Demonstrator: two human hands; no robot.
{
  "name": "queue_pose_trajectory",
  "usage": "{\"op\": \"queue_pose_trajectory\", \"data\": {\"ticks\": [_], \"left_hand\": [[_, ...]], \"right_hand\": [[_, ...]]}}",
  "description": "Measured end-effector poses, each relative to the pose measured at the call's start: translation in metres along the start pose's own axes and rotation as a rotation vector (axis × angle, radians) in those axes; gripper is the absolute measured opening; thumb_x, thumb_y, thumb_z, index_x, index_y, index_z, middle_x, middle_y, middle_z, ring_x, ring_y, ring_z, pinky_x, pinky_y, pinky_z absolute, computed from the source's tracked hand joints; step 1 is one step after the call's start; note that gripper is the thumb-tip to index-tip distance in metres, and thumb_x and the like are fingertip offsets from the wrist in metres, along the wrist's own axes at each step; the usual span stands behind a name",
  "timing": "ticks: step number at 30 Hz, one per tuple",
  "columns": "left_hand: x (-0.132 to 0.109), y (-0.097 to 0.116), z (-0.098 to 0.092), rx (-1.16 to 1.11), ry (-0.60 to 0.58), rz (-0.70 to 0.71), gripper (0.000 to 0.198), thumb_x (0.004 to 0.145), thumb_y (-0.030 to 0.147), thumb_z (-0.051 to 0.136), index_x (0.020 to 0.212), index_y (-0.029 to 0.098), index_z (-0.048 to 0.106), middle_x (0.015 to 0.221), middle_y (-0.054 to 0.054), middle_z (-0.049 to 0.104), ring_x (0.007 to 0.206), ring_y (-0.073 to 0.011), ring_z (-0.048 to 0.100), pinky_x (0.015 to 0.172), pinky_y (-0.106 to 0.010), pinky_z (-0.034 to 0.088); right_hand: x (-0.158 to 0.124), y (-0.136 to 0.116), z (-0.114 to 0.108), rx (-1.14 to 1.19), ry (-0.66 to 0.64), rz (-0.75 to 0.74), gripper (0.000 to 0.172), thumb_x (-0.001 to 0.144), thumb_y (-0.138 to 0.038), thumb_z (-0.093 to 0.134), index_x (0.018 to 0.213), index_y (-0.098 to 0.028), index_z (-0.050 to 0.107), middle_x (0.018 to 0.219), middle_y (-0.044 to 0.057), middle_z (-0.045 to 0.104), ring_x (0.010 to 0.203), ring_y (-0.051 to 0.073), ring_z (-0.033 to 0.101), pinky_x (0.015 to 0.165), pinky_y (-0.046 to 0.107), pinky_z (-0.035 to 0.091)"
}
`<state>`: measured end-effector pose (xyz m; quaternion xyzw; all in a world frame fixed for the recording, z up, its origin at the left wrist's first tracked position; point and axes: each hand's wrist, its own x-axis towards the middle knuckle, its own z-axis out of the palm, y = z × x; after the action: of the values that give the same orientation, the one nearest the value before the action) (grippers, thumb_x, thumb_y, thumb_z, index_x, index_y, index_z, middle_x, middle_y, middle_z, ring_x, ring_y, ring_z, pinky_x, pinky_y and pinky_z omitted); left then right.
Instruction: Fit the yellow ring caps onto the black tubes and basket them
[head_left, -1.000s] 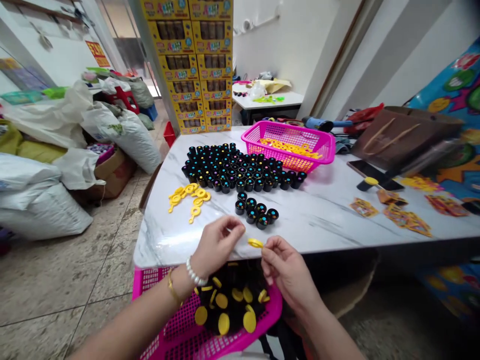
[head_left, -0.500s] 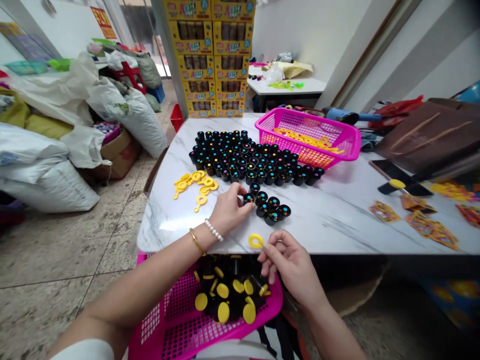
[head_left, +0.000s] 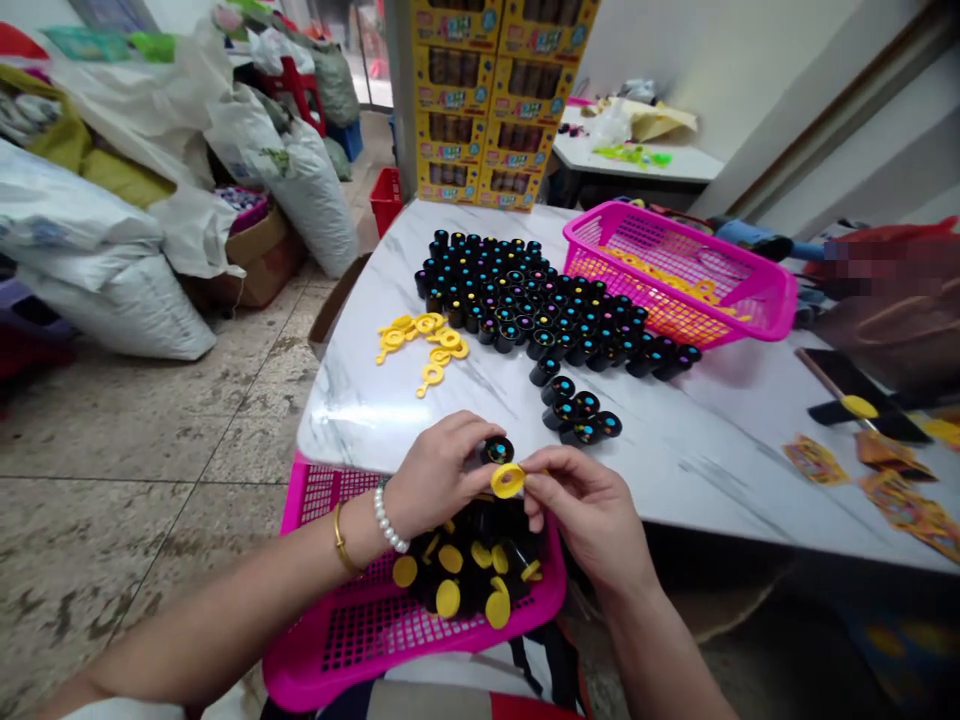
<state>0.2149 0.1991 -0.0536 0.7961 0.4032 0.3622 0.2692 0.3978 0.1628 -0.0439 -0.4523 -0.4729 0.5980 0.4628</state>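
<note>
My left hand [head_left: 435,475] grips a small black tube [head_left: 498,451] with a coloured top at the near edge of the marble table [head_left: 697,450]. My right hand [head_left: 581,505] pinches a yellow ring cap [head_left: 508,481] right against that tube. A few loose black tubes [head_left: 577,412] stand just beyond my hands. Behind them is a big block of several black tubes [head_left: 540,305]. Loose yellow ring caps [head_left: 424,340] lie on the table's left side.
A pink basket [head_left: 375,625] under my hands holds black tubes with yellow caps. Another pink basket [head_left: 679,275] with yellow caps sits at the back. Yellow cartons [head_left: 495,100], white sacks [head_left: 112,290], printed cards [head_left: 885,480] and a black tool [head_left: 855,395] surround the table.
My left hand picked a black tube from the loose group and drew it back to the table edge. My right hand brought the yellow ring cap up against it. The view shifted.
</note>
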Motion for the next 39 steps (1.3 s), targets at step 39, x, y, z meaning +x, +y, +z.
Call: {"op": "queue_pose_trajectory", "data": {"ticks": [39], "left_hand": [[-0.001, -0.005, 0.002, 0.059, -0.031, -0.072, 0.023, 0.082, 0.034, 0.064, 0.094, 0.015, 0.065, 0.089, -0.006, 0.058, 0.085, -0.0190, 0.055, 0.077, -0.030, 0.047]], "right_hand": [[0.016, -0.007, 0.014, -0.094, 0.213, 0.110, 0.020, 0.078, -0.028, 0.068, 0.095, -0.018, 0.074, 0.046, -0.004, 0.053, 0.037, 0.007, 0.042, 0.035, 0.019, 0.032]]}}
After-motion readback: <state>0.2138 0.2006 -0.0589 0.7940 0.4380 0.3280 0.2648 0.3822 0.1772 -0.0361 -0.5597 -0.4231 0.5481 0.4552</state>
